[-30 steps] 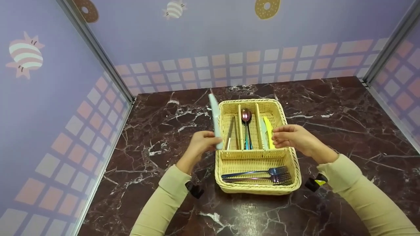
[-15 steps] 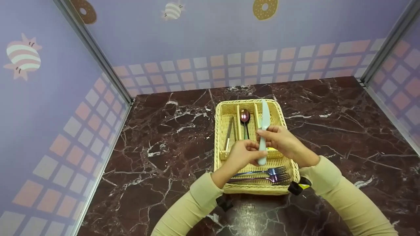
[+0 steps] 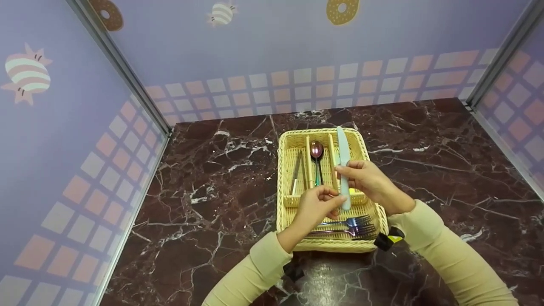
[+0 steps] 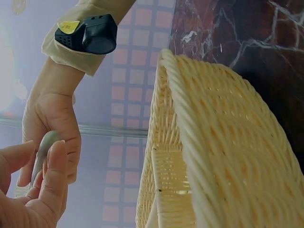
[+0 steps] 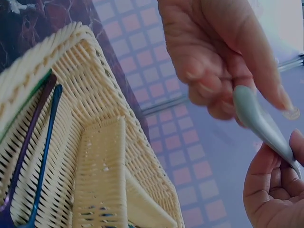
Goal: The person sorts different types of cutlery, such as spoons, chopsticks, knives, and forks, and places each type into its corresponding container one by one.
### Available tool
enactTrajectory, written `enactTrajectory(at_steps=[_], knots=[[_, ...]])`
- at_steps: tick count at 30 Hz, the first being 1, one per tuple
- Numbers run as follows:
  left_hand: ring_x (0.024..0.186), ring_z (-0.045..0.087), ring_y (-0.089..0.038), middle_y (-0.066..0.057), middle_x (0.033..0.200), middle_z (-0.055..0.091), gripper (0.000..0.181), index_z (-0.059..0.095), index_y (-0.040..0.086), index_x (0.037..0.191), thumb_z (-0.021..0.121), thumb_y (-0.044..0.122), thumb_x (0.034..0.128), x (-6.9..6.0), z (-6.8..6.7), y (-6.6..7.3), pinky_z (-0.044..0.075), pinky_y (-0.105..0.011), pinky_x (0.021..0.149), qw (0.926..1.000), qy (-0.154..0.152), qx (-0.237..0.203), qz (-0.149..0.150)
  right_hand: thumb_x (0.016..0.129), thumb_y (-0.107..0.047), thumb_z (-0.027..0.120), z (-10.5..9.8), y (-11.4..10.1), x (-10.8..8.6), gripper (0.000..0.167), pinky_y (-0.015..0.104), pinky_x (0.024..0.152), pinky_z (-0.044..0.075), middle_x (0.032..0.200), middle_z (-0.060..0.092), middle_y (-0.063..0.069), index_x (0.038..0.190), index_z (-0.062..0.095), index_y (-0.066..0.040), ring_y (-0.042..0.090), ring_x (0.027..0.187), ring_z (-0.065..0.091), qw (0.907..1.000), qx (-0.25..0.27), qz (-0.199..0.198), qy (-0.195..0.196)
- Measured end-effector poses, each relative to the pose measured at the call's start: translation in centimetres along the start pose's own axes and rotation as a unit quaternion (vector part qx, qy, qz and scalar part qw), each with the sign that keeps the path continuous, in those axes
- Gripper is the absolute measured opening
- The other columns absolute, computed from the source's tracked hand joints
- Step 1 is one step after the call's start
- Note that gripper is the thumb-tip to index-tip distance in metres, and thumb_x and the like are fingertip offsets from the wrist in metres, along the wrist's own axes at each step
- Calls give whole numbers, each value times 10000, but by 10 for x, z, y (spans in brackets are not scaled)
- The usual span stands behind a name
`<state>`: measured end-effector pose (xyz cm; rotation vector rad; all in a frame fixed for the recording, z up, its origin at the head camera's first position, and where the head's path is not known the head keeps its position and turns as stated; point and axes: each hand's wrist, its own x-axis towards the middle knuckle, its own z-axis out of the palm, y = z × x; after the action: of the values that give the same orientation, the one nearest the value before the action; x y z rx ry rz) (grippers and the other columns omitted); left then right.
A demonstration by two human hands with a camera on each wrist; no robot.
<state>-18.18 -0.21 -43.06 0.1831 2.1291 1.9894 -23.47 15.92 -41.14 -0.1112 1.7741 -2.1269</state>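
A pale blue-green knife [image 3: 343, 146] stands above the right side of a yellow woven cutlery basket [image 3: 281, 170], blade pointing away. My right hand [image 3: 374, 182] pinches it near the middle between thumb and fingers. Close around the handle's lower end is my left hand [image 3: 312, 208]; in the right wrist view its thumb [image 5: 280, 97] is apart from the handle, while its other fingers lie beside the handle end. Inside the basket are dark shiny spoons [image 3: 316, 149] in the middle slot, slim metal utensils [image 3: 296, 174] at left, and forks [image 3: 359, 222] in the front compartment.
A bit of a yellow utensil [image 3: 352, 191] shows in the right slot, mostly hidden by my right hand. The basket sits on a dark marbled table [image 3: 212, 170], with patterned purple walls [image 3: 255, 46] at the back and sides.
The knife came from left of the basket to its right side in my left hand. My right hand took hold of it, and my left thumb now stands off the handle.
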Motion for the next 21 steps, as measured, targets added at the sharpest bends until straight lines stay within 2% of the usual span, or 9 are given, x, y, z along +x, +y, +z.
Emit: enactTrajectory(at_steps=[5,10,13,17,21], knots=[[537,590,-121,-182,789,643,273,617,-41,970,701,148,791,-3,-28,-3,562,-289,559,9994,287,-11,-205,867,-119,618,-12,-7,21,205,185,598,498,690,587,-50,663,601,-128,62,596,541,9985,-365,65,400],[546,599,-128,-127,734,635,285,585,-124,1008,658,75,819,-8,-69,-10,563,-291,567,9977,650,-182,8,881,-141,606,-31,-3,52,223,188,566,502,652,579,-54,660,585,-117,54,545,527,9940,-716,284,771],[514,594,-121,-74,668,615,270,566,-158,993,646,35,821,-13,-89,-14,558,-279,533,9955,867,-359,95,891,-158,594,-39,4,69,219,189,547,494,616,563,-58,679,563,-114,48,523,510,9900,-899,521,951],[486,576,-97,-55,634,591,248,551,-165,969,634,21,829,-20,-106,-21,544,-248,495,9925,1104,-526,52,897,-170,583,-46,17,89,312,191,497,458,533,488,-71,610,475,-120,45,475,448,9779,-1534,747,1212],[491,582,-94,-56,640,593,237,552,-153,961,632,32,836,-23,-113,-26,543,-242,496,9923,1121,-518,30,893,-150,582,-47,30,101,373,212,448,409,536,402,-47,589,370,-103,58,466,404,9570,-2162,1063,1615]])
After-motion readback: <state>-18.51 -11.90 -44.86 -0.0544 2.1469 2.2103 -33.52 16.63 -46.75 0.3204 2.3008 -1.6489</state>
